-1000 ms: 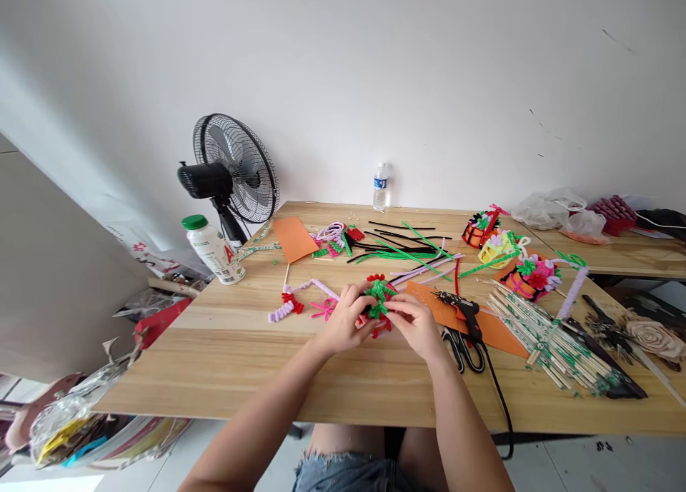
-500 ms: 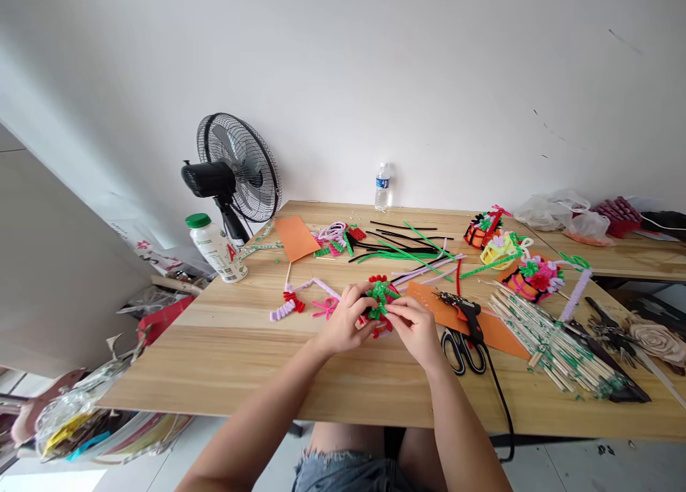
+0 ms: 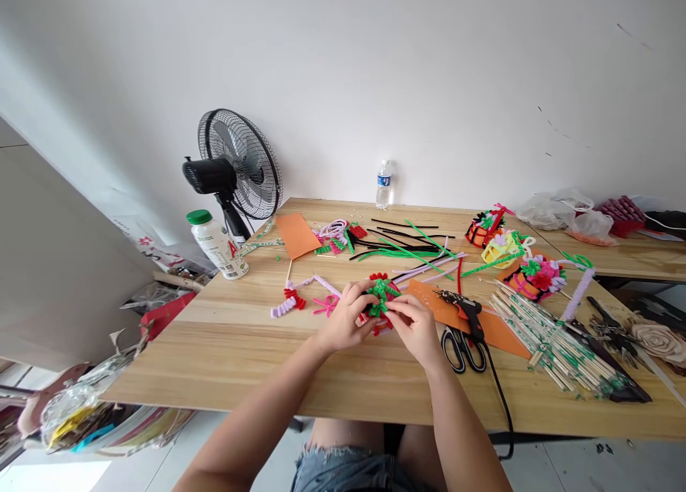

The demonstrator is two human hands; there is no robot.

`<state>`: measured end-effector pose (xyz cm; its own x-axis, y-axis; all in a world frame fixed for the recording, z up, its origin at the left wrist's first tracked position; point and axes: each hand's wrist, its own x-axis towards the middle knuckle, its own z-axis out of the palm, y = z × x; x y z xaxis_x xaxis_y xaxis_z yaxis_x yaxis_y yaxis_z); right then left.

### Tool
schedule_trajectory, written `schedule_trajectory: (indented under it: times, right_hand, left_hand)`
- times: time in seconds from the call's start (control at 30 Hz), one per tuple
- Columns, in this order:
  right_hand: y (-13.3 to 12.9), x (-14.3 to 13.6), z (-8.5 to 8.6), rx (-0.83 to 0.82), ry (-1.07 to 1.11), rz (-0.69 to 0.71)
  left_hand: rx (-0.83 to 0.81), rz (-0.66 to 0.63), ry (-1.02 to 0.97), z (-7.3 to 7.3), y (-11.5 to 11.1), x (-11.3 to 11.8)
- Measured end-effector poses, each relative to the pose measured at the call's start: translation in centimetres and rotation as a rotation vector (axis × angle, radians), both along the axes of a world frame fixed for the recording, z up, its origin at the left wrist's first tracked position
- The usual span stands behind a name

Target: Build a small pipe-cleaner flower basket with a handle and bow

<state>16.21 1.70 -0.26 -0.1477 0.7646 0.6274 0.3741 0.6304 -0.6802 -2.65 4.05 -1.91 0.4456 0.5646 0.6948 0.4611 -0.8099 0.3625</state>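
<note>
Between my two hands, just above the near middle of the table, is a pipe-cleaner flower piece, green in front with red and some pink around it. My left hand grips its left side, fingers curled round it. From the right, my right hand pinches the green part with thumb and fingertips. The fingers cover part of the piece. Just left of my left hand lie a pink pipe-cleaner bow and a coiled lilac and red pipe cleaner.
Right of my hands lie a hot glue gun on orange card, black-handled scissors and a bundle of wrapped sticks. Loose pipe cleaners spread behind. Small flower baskets stand right; a bottle and fan left.
My hands keep the same hold on the flower piece, with only a slight shift of the fingers. The whole view has tilted slightly.
</note>
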Motion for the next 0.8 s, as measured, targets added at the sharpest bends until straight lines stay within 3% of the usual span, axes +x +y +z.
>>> schedule_trajectory:
  times: [0.8]
  right_hand:
    - [0.05, -0.03, 0.0, -0.007, -0.01, -0.012]
  left_hand:
    - [0.015, -0.013, -0.014, 0.09, 0.14, 0.03]
